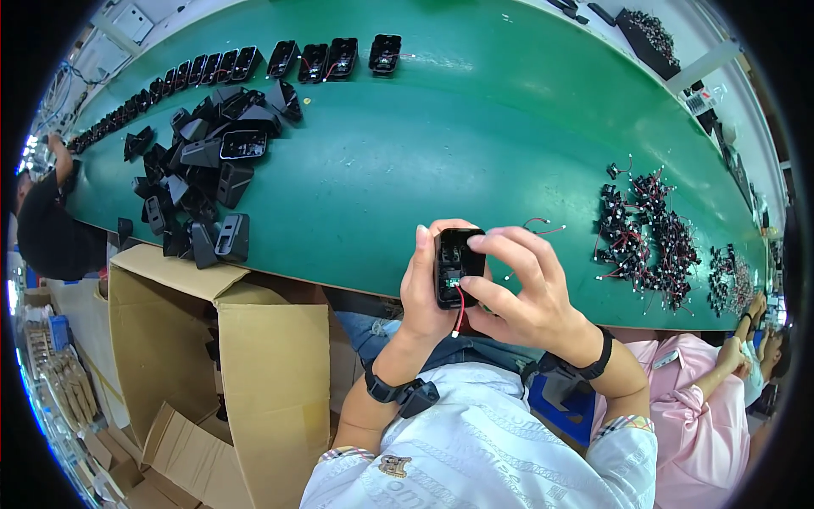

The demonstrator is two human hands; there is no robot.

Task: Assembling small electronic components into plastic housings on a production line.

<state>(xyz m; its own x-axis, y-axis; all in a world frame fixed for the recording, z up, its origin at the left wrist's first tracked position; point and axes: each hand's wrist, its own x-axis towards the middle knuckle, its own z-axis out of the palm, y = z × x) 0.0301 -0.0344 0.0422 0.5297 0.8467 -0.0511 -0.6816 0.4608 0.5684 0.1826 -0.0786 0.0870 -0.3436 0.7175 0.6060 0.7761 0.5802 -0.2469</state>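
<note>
My left hand (421, 284) is wrapped round a black plastic housing (446, 270), held with its open side up just over the table's front edge. Inside the housing sits a small green circuit board (454, 282). A red and black wire lead (460, 314) with a white plug hangs from its lower end. My right hand (530, 288) grips the housing from the right, fingers bent. One fingertip touches its upper right edge, another presses inside close to the board. What lies under those fingertips is hidden.
The green table (365, 161) carries a heap of black housings (203, 161) at left and a row of housings (314, 61) along the back. Wired parts (653, 237) are piled at right. A cardboard box (271, 390) stands front left. A person in pink (699, 382) sits at right.
</note>
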